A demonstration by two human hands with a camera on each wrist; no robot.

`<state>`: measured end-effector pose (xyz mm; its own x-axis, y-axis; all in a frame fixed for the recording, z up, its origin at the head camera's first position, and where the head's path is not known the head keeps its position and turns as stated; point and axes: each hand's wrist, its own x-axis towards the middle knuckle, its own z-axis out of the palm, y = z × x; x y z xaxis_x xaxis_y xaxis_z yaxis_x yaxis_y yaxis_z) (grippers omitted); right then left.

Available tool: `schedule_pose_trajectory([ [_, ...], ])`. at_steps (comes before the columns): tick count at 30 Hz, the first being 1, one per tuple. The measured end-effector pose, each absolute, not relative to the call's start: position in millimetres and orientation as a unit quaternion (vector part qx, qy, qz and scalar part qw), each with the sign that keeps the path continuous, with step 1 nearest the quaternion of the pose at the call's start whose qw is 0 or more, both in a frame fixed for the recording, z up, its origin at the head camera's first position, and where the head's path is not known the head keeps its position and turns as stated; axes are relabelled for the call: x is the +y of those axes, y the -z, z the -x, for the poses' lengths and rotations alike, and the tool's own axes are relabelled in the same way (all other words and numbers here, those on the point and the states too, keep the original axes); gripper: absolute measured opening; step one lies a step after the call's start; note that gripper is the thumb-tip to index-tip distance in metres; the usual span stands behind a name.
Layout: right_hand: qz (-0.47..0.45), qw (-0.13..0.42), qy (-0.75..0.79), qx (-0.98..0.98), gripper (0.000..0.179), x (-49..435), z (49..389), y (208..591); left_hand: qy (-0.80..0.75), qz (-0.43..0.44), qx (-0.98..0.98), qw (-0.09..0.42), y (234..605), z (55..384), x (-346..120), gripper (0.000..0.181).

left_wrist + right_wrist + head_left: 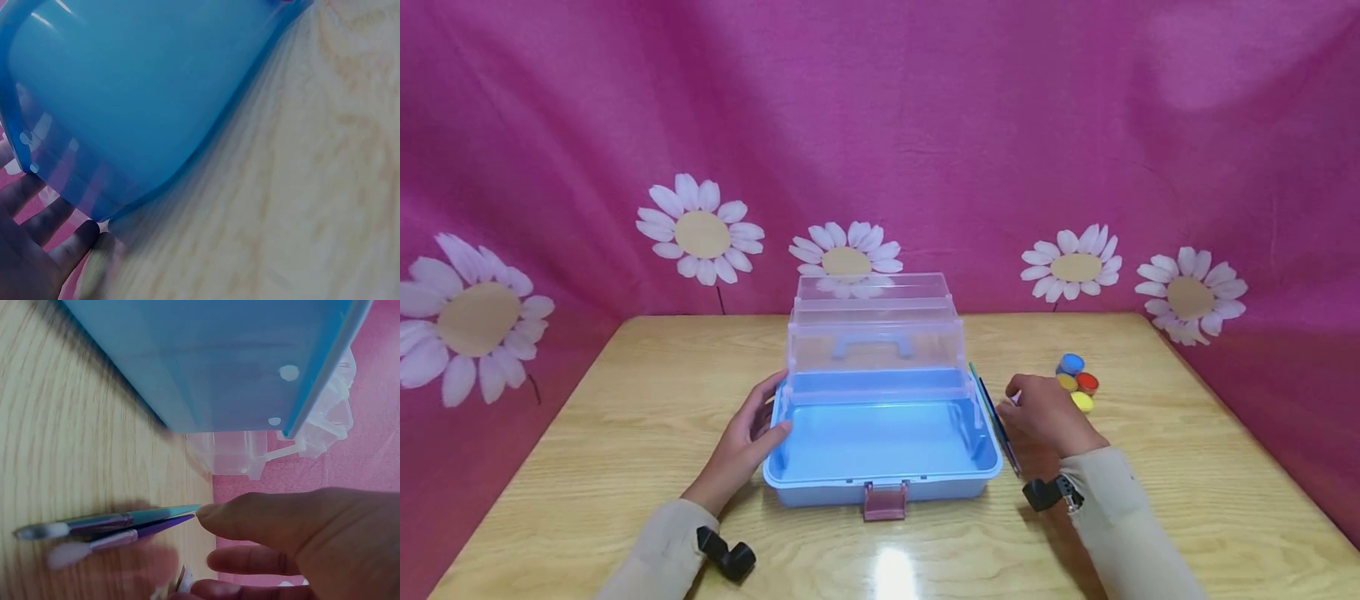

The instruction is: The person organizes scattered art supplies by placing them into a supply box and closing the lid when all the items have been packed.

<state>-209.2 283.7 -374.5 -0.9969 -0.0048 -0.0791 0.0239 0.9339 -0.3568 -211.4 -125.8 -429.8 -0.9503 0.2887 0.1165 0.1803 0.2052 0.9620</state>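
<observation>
Step in hand, prob.: pick-up at R of box (pixel 816 495). R grip (pixel 1051 408) part-curled at small pale item (pixel 1015 398), just beside brushes (pixel 997 423); can't tell if it has hold. L grip (pixel 748 437) spread, loose, on box's L side. Next move prob. calls for neat pinch, clear of brushes + box's R wall. Lid (pixel 872 343) up, far side. Pots (pixel 1087 383) on bench (pixel 625 392), far R.
</observation>
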Motion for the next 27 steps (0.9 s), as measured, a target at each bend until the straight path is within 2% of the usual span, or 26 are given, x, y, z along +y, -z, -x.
schedule_pose_trajectory([
  [9,-0.022,0.099,0.192,0.976,0.024,284.3,208.9,375.6,-0.613,-0.153,0.773,0.049,429.1,211.2,-125.5,0.061],
  [20,-0.009,0.118,0.196,0.973,0.021,281.5,209.3,376.1,-0.617,-0.153,0.77,0.045,427.8,210.9,-125.5,0.059],
  [27,-0.04,0.134,0.2,0.97,0.019,280.6,210.6,380.8,-0.615,-0.152,0.773,0.044,429.9,211.2,-124.8,0.059],
])
